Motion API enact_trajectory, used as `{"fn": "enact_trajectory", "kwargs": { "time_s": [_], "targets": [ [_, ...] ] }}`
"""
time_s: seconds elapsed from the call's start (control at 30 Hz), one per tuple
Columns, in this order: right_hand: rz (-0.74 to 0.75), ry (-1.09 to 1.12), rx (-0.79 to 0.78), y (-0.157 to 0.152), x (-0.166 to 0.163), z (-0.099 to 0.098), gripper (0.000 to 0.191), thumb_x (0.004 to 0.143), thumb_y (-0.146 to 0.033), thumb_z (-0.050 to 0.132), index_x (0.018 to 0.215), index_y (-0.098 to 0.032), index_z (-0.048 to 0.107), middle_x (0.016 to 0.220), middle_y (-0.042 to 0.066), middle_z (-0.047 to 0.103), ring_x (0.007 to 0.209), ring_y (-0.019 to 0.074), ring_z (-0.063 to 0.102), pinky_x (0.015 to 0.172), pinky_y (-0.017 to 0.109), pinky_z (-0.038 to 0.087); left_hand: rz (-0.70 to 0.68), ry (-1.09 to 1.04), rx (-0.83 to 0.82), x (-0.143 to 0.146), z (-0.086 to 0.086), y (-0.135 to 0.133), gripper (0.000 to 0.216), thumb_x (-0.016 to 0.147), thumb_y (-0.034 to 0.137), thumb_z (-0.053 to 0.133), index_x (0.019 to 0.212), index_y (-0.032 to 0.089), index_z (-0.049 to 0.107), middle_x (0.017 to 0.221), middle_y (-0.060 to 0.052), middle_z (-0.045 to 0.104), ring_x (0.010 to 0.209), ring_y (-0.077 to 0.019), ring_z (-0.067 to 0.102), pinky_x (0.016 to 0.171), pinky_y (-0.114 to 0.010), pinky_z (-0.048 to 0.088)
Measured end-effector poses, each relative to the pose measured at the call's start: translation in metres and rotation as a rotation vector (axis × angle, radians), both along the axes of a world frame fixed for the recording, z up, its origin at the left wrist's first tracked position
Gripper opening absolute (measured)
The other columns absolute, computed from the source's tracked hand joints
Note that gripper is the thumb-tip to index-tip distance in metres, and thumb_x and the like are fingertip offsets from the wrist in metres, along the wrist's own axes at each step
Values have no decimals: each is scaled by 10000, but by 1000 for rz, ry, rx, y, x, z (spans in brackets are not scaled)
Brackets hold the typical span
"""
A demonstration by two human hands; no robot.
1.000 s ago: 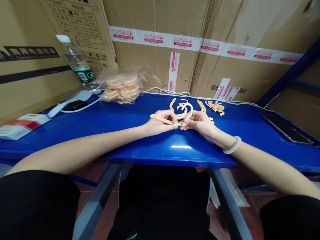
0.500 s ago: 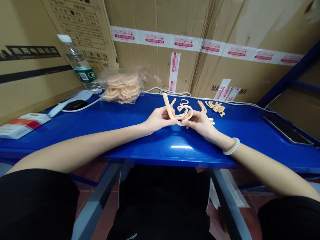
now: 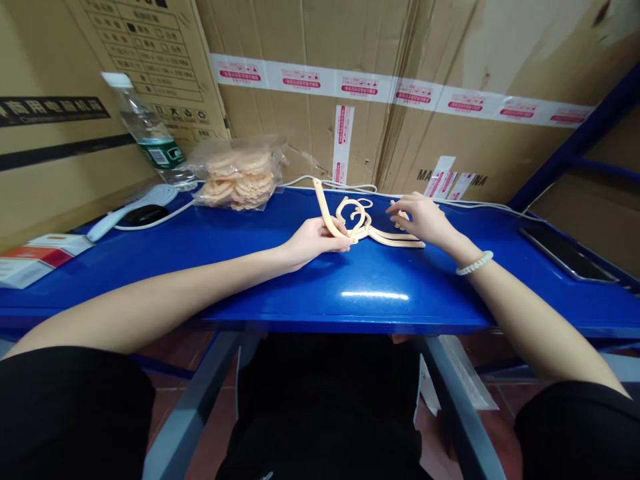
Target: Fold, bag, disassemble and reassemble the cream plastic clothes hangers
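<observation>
My left hand (image 3: 315,238) rests on the blue table (image 3: 280,280) and pinches the joint of a beige plastic hanger piece (image 3: 327,213), one arm of it pointing up and back. Its other curved arm (image 3: 397,240) lies flat to the right. A beige hook piece (image 3: 353,212) lies just behind the joint. My right hand (image 3: 423,217), with a white bead bracelet (image 3: 474,264) on the wrist, hovers further back with fingers curled over a small pile of beige parts that it mostly hides.
A clear bag of beige round parts (image 3: 240,177) and a water bottle (image 3: 147,133) stand at the back left. A white cable device (image 3: 127,210) and a red-white box (image 3: 35,257) lie left. A dark phone (image 3: 567,253) lies right. Cardboard boxes (image 3: 400,87) wall the back.
My right hand let go of the hanger piece and moved back right to the pile of parts. My left hand swung the hanger arm upward and kept hold of it.
</observation>
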State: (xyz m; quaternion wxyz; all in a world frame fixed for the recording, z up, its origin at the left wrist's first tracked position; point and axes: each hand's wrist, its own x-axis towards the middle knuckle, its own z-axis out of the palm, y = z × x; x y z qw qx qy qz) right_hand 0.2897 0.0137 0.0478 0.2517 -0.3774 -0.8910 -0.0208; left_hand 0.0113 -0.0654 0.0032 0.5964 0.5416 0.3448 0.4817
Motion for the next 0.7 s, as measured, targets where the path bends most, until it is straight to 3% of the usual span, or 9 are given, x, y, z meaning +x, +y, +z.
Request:
{"fn": "enact_trajectory", "kwargs": {
  "time_s": [0.13, 0.3, 0.5, 0.6, 0.7],
  "targets": [
    [-81, -342, 30, 25, 19, -10, 219, 866, -187, 680, 1028, -145, 820, 1076, 162, 754, 1030, 330, 683, 953, 450, 543, 3, -21, -28, 1, 2, -1, 289, 694, 29, 849, 872, 95, 631, 759, -41, 736, 695, -139, 729, 747, -281, 597],
    [-102, -333, 17, 35, 18, -17, 154, 849, -133, 684, 892, -147, 831, 965, 137, 782, 942, 313, 713, 913, 418, 560, -7, -21, -21, 0, 2, -1, 306, 693, 41, 863, 888, 92, 632, 786, -46, 737, 730, -150, 735, 784, -310, 604],
    [-73, 10, -17, 30, 16, -16, 124, 806, -169, 695, 755, -209, 801, 846, 68, 782, 805, 268, 720, 835, 411, 573, -23, -24, -24, -1, 0, 2, 340, 691, 77, 885, 911, 96, 626, 801, -58, 747, 728, -147, 732, 792, -321, 603],
    [-112, 325, -79, 20, 10, -12, 111, 825, -267, 713, 804, -200, 798, 670, 33, 722, 616, 221, 676, 661, 368, 575, -35, -29, 2, -2, -2, 3, 356, 683, 109, 901, 912, 102, 628, 814, -56, 745, 744, -152, 733, 808, -332, 605],
    [-53, 638, -193, 4, -2, -5, 178, 848, -359, 726, 830, -188, 776, 599, 21, 671, 495, 185, 620, 495, 317, 535, -35, -30, 23, -2, -3, 4, 343, 678, 105, 895, 901, 103, 634, 813, -52, 740, 746, -149, 729, 821, -335, 603]
  ]
}}
